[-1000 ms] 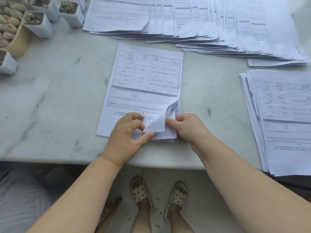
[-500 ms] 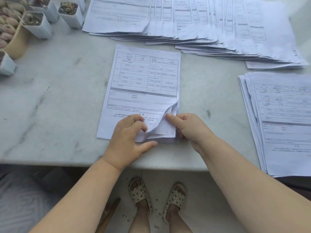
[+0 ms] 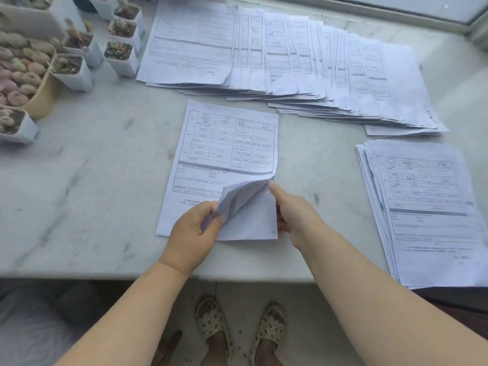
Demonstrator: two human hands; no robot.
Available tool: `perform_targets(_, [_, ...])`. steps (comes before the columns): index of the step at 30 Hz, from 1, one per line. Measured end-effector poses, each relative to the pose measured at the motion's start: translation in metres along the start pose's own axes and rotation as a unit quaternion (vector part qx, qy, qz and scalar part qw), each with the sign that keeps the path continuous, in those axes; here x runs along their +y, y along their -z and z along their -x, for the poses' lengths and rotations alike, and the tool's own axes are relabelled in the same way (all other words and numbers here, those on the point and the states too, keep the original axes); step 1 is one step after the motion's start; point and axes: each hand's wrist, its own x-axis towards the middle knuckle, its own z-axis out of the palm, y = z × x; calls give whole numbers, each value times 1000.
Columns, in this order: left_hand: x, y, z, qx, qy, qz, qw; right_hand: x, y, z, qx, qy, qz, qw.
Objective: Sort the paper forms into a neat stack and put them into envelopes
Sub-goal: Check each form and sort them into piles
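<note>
Several sheets made up the small pile of forms (image 3: 224, 154) lying flat in the middle of the counter (image 3: 92, 180), its near edge close to the counter's near rim. The near right corner of the top sheet (image 3: 237, 196) was curled up and back — the left hand (image 3: 194, 235) pinched that lifted corner between thumb and curled fingers. The right hand (image 3: 293, 215) lay just right of the pile, its forefinger stretched toward the raised flap and its other fingers tucked under the pile's right edge; whether they gripped the paper could not be told.

Farther back, a long fanned spread of forms (image 3: 303, 70) ran from left to right across the counter, well apart from the middle pile. At the right, a loosely squared stack of forms (image 3: 427, 207) reached the near rim. Small white plant pots (image 3: 79, 72) stood at the far left — beside a yellow bowl of succulents (image 3: 23, 75).
</note>
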Motion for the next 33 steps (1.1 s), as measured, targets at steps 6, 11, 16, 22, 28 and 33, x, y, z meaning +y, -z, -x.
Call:
perform_targets(6, [1, 12, 7, -146, 1, -70, 987, -16, -8, -11, -6, 40, 148, 988])
perform_targets(11, [45, 7, -19, 40, -107, -104, 988, -27, 28, -10, 87, 177, 145, 970])
perform_targets(16, [121, -40, -85, 132, -190, -82, 969, -70, 144, -33, 124, 188, -124, 966])
perform_targets(22, [161, -141, -147, 98, -151, -81, 980, -137, 307, -91, 86, 111, -480, 866])
perform_targets(28, [184, -232, -220, 69, -80, -122, 987, -178, 409, -133, -2, 85, -544, 835])
perform_targets(33, [189, -276, -272, 7, -73, -220, 973, -196, 403, -162, -122, 74, -504, 852])
